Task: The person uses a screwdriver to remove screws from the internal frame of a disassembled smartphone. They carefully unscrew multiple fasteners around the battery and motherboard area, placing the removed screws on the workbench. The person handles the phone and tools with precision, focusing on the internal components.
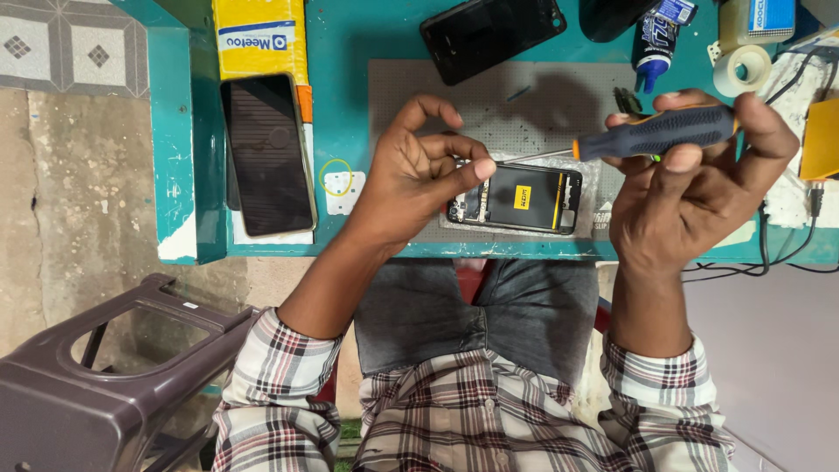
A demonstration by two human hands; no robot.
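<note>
An opened phone (pixel 524 199) with its back cover off lies on a grey work mat (pixel 489 96), showing a black battery with a yellow label. My left hand (pixel 419 170) rests over the phone's left end, with thumb and fingertips pinched together above it. My right hand (pixel 699 175) grips a black and orange screwdriver (pixel 655 133) held sideways. The screwdriver's thin metal tip points left toward my left fingers, above the phone.
A phone with a dark screen (pixel 266 153) lies at the left on the teal table (pixel 350 35), next to a yellow box (pixel 260 35). Another dark phone (pixel 491 33), a glue bottle (pixel 654 39) and a tape roll (pixel 741 68) sit at the back. A dark plastic stool (pixel 96 376) stands lower left. Cables (pixel 786 245) hang at the right.
</note>
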